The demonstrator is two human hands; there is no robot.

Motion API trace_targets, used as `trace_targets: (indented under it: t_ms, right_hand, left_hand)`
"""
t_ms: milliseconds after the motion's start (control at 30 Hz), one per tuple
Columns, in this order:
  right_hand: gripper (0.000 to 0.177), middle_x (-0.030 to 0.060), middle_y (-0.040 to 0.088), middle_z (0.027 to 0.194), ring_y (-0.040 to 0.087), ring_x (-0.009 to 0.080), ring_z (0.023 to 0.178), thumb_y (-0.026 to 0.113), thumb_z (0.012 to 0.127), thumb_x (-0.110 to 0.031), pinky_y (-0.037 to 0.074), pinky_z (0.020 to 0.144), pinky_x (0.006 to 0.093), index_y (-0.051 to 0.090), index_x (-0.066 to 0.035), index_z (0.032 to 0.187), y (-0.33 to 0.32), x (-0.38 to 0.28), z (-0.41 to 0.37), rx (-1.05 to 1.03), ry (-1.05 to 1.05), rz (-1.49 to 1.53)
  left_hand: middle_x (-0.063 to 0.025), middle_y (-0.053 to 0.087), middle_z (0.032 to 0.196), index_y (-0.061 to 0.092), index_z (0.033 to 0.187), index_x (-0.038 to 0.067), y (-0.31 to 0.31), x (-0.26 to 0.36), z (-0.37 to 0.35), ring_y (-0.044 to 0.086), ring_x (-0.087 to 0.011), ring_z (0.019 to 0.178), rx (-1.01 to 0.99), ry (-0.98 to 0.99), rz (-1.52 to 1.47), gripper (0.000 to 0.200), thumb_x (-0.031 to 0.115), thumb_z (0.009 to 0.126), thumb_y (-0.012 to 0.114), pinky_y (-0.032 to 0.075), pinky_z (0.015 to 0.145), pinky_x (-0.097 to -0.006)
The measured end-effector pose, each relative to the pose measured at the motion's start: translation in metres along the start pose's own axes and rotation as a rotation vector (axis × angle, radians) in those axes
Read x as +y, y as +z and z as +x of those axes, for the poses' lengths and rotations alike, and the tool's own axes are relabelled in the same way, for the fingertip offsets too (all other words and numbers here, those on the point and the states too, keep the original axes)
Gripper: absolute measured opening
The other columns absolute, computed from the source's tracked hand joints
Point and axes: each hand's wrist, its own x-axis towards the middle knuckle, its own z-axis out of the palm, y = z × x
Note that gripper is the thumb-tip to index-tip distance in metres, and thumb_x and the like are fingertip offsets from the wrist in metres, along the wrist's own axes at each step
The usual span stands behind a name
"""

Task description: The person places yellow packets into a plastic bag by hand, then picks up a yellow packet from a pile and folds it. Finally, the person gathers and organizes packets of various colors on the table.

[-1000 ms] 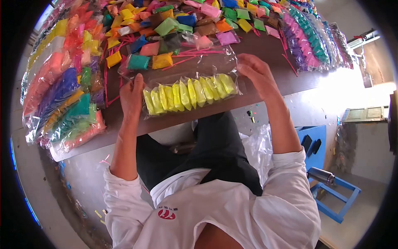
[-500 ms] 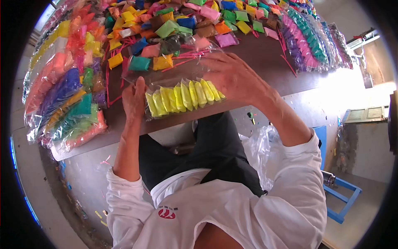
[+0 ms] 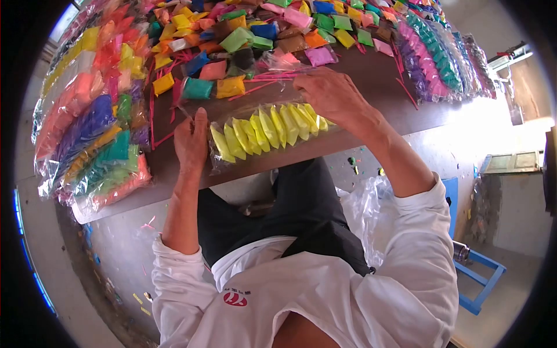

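A clear plastic bag with a row of several bright yellow packets lies along the table's near edge, the packets leaning side by side. At its left end my left hand is closed, thumb up, gripping the bag's edge. My right hand is over the right end, its fingers bent and pinched together at what looks like the bag's thin film; the fingertips partly hide it. Just beyond the bag lie a teal packet, an orange-yellow packet and thin pink strips.
Filled bags of coloured packets are stacked along the table's left side. A heap of loose packets covers the far part. More filled bags stand at the right. Below are crumpled clear plastic and a blue stool.
The yellow packets have shifted slightly right and now lean more apart. My right hand has moved a little right and its spread fingers have curled in. My left hand stays at the left end.
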Motion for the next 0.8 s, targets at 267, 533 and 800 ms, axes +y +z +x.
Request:
trace_targets:
  t_ms: [267, 533, 800]
  right_hand:
    - [0.009, 0.011, 0.066, 0.088, 0.063, 0.031, 0.083, 0.065, 0.082, -0.012, 0.052, 0.074, 0.0413, 0.063, -0.004, 0.087, -0.012, -0.013, -0.008, 0.167, -0.014, 0.263]
    - [0.026, 0.0082, 0.064, 0.096, 0.062, 0.0297, 0.091, 0.073, 0.077, -0.015, 0.051, 0.083, 0.0396, 0.065, -0.005, 0.099, -0.006, -0.069, -0.02, 0.311, -0.28, 0.382]
    - [0.053, 0.0115, 0.053, 0.122, 0.051, 0.0298, 0.11, 0.078, 0.069, -0.027, 0.045, 0.092, 0.0432, 0.061, -0.005, 0.114, 0.031, -0.118, -0.005, 0.082, -0.355, 0.297]
  left_hand:
    - [-0.0077, 0.054, 0.06, 0.061, 0.072, 0.0, -0.001, 0.008, -0.004, 0.047, -0.0144, 0.058, 0.009, -0.072, 0.031, 0.051, 0.045, 0.096, 0.054, 0.039, 0.057, -0.0348]
    - [-0.0099, 0.054, 0.061, 0.058, 0.07, 0.001, 0.001, 0.014, -0.007, 0.048, -0.0191, 0.059, 0.017, -0.109, 0.038, 0.05, 0.044, 0.095, 0.053, 0.041, 0.06, -0.0371]
    - [-0.0158, 0.06, 0.068, 0.063, 0.077, 0.001, -0.003, 0.012, -0.005, 0.059, -0.0315, 0.066, -0.025, -0.136, 0.07, 0.053, 0.049, 0.095, 0.05, 0.045, 0.067, -0.0415]
